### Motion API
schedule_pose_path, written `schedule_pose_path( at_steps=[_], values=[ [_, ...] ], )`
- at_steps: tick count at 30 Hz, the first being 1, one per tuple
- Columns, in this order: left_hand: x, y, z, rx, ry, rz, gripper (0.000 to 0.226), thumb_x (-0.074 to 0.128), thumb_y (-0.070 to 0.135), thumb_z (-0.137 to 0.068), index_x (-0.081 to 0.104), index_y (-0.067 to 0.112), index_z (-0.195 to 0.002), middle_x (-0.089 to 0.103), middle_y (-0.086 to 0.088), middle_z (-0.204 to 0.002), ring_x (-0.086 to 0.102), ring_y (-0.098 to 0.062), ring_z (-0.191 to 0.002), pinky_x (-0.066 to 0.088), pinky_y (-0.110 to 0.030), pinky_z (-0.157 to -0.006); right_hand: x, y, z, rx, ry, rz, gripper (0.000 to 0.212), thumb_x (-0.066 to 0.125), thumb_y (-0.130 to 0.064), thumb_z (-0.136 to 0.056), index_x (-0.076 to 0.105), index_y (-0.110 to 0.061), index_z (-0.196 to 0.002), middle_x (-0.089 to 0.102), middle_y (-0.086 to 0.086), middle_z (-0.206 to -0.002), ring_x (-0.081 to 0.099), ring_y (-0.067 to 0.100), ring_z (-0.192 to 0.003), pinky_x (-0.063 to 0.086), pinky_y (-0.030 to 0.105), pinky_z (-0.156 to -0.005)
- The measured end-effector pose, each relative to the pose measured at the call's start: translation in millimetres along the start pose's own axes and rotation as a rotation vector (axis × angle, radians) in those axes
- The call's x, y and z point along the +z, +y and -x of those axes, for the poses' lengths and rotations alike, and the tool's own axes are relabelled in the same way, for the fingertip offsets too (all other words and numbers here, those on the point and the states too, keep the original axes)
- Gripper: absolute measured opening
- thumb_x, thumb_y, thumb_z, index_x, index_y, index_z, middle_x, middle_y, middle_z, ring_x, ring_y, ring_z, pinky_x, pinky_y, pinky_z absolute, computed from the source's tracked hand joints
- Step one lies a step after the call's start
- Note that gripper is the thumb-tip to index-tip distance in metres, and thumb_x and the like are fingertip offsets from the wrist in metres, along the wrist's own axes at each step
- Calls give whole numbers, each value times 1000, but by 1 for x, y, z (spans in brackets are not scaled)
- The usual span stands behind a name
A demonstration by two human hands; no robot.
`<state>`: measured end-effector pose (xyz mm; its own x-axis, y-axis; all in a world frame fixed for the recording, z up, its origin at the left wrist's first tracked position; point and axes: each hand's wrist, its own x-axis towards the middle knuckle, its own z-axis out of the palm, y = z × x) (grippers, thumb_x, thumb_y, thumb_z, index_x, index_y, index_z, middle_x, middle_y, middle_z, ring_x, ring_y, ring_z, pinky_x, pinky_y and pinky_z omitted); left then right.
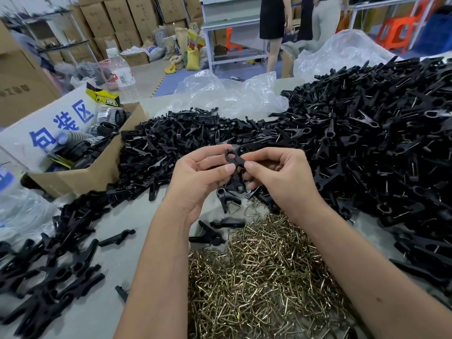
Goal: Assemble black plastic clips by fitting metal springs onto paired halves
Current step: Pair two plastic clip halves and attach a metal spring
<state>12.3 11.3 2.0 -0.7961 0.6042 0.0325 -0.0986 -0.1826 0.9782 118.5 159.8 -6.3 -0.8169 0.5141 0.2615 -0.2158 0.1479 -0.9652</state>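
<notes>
1. Your left hand (195, 182) and right hand (276, 177) both pinch one black clip half (232, 159), fingers curled, above the table (117, 260)
2. Metal springs (264, 277) heaped beneath your wrists; clip halves pile (186, 140) just beyond

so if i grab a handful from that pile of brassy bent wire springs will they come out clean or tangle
The pile of brassy bent wire springs would likely tangle: open triangular loops lie interlocked. They look thin and probably light, stiff rather than floppy, and strays may drag along.
</notes>
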Motion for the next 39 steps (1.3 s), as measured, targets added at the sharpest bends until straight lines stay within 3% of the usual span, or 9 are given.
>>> schedule_pose_path(
  at_steps=[3, 7, 12, 18, 24, 32, 35, 37, 39],
  values=[
    [-1, 0, -1, -8, -9, -10, 40, 75, -12, -83, 78, 12, -114, 76, -17, -103, 71, -22, -86, 59, -28, -80, -1, -1, 0, -15, 1, 30, 12, 74, -3, -92, 80, -13, -94, 76, 6, -72, 68, 16, -55, 57, 25, -59],
    [1, -2, -2, -6, 3, -39, 41, 75, -10, -83, 79, 15, -115, 73, -22, -99, 68, -25, -88, 59, -36, -90, 4, 0, 2, -17, 74, -23, 12, 72, -1, -93, 79, -10, -94, 77, 7, -74, 76, 23, -61, 61, 29, -61],
    [1, -1, -2, 11, 7, -35, 41, 75, -10, -83, 78, 14, -116, 75, -25, -106, 71, -25, -89, 59, -31, -80, 5, 0, 2, -34, 99, -59, 12, 71, 1, -94, 79, -9, -94, 78, 7, -75, 77, 24, -65, 65, 36, -67],
    [3, -1, -2, 14, 43, -44, 41, 76, -10, -83, 78, 14, -116, 68, -35, -115, 68, -33, -95, 57, -44, -95, 5, -1, 2, -25, 74, -50, 11, 72, 2, -93, 79, -7, -93, 77, 9, -74, 77, 25, -65, 64, 32, -65],
    [7, -2, -2, 10, 39, -58, 40, 76, -10, -83, 79, 14, -115, 75, -6, -82, 71, -23, -85, 60, -34, -86, 3, -1, 2, -32, 57, -26, 10, 72, 1, -93, 78, -6, -94, 77, 9, -74, 76, 23, -63, 59, 23, -60],
    [-4, 3, 1, -19, -74, 77, 20, 82, 13, -73, 81, 14, -93, 76, -7, -82, 73, -17, -78, 59, -23, -72, -8, -1, -5, 52, -114, -99, 13, 74, -4, -92, 83, -13, -90, 73, 14, -70, 65, 17, -61, 47, 20, -52],
    [-10, 5, 3, -12, -152, 59, 27, 83, 12, -76, 79, 15, -103, 76, -10, -89, 73, -19, -80, 59, -23, -71, -11, -3, -5, 69, -173, -90, 8, 76, -6, -92, 81, -13, -92, 75, 17, -75, 66, 23, -64, 48, 20, -51],
    [-12, 6, 3, 5, -145, 27, 32, 81, 12, -77, 80, 15, -108, 76, -11, -90, 73, -19, -81, 59, -23, -72, -10, -7, -3, 60, -146, -25, 2, 77, -10, -93, 77, -12, -94, 76, 12, -75, 70, 21, -63, 48, 21, -49],
    [-15, 7, 2, 29, -68, 39, 26, 81, 11, -75, 81, 12, -101, 76, -11, -86, 75, -19, -80, 59, -21, -71, -10, -9, -4, -45, -87, 215, 8, 77, -20, -93, 74, -16, -87, 75, 4, -72, 70, 15, -57, 49, 21, -49]
  ],
)
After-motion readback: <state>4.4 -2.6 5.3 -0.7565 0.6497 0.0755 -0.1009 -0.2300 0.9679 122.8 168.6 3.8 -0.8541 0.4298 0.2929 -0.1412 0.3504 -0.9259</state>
